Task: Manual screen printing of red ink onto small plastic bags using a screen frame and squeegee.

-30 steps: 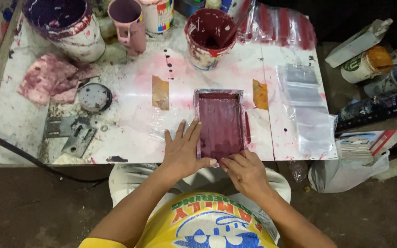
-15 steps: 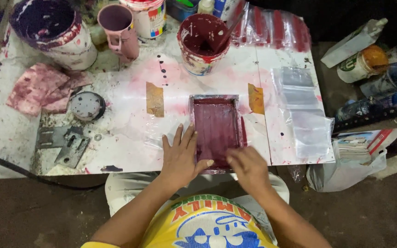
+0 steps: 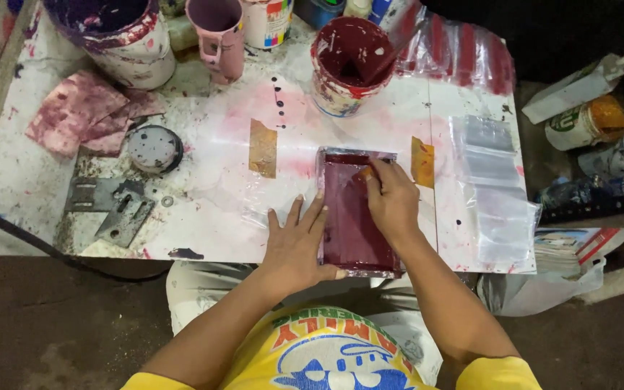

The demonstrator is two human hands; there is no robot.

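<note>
A small rectangular printing frame, coated in dark red ink, lies on the stained white table at its near edge. My left hand rests flat beside the frame's left side, fingers spread, thumb on the near corner. My right hand is at the frame's far right corner, fingers curled on a small scraper of which only an orange tip shows.
Behind the frame stand a red paint bucket, a pink mug and a purple-stained bucket. Stained rags, a round lid and metal hinges lie left. Clear plastic bags lie right; bottles are beyond the table edge.
My right hand has moved from the frame's near end up to its far right corner. My left hand has stayed flat beside the frame.
</note>
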